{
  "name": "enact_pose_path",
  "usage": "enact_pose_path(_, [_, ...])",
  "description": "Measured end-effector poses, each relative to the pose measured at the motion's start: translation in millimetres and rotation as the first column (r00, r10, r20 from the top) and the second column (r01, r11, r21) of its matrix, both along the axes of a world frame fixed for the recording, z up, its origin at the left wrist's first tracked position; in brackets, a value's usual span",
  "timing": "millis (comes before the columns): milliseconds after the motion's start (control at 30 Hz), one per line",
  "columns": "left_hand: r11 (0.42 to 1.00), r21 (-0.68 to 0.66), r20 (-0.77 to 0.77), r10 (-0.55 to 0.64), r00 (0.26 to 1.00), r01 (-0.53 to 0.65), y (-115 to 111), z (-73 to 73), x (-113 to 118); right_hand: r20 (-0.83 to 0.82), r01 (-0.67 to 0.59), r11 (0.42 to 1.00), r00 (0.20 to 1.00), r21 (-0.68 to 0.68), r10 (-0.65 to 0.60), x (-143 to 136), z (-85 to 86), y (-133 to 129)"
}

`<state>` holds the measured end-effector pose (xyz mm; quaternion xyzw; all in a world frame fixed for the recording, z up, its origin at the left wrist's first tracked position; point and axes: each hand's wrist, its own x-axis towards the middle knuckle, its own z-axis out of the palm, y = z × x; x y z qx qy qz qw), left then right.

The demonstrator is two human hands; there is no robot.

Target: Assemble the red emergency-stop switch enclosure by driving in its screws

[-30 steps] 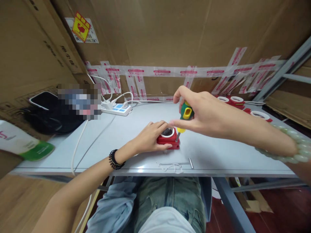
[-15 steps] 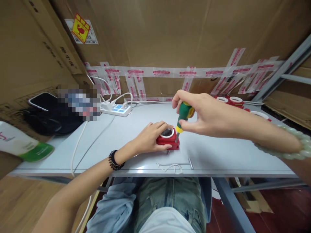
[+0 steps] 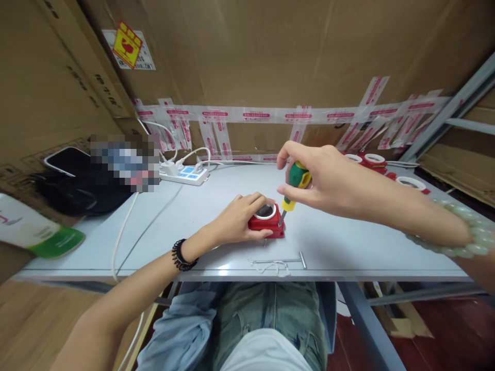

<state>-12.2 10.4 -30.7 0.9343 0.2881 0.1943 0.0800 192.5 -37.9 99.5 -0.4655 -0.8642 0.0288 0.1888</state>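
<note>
A red block with a white ring on top [image 3: 276, 231] lies on the light grey table [image 3: 216, 191] in front of me. My left hand [image 3: 243, 219] grips it from the left, fingers over the ring and thumb along the near side. Above and to the right, my right hand [image 3: 315, 175] holds a green and yellow screwdriver [image 3: 297, 178], tilted, with its tip at the block's right part. Nearer the table's front edge lies a metal T-shaped tool [image 3: 296, 260] with a thin white string beside it.
Behind my right forearm are more red parts with white rings [image 3: 374, 159]. A white power strip [image 3: 189, 175] with plugs and cables stands at the back left. Further left are a black bag [image 3: 93, 190], a phone [image 3: 69, 161] and a white and green tube [image 3: 50, 234].
The screwdriver handle and the fingers of my right hand have turned and shifted slightly, while the tip remains at the block. My left hand has stayed in place.
</note>
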Motion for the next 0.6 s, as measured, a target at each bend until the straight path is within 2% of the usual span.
enact_pose_path(133, [1.0,-0.005,-0.001,-0.005,1.0,0.005,0.0,-0.5,-0.2,-0.016,-0.053,0.998,0.999,-0.04,0.052,1.8,-0.5,0.3])
enact_pose_path(300, [1.0,0.002,-0.005,0.003,1.0,-0.003,0.3,-0.7,-0.4,0.009,0.036,0.999,0.999,0.034,-0.036,3.3,-2.2,0.5])
enact_pose_path(467, [1.0,-0.007,-0.004,-0.004,1.0,0.004,-0.4,0.4,0.3,-0.013,-0.06,0.997,0.998,-0.044,0.059,2.0,-0.2,-1.9])
enact_pose_path(600, [1.0,0.022,-0.016,0.008,1.0,-0.007,0.0,-0.3,0.1,-0.025,-0.03,1.0,0.999,0.004,0.03,-4.9,0.7,-4.2])
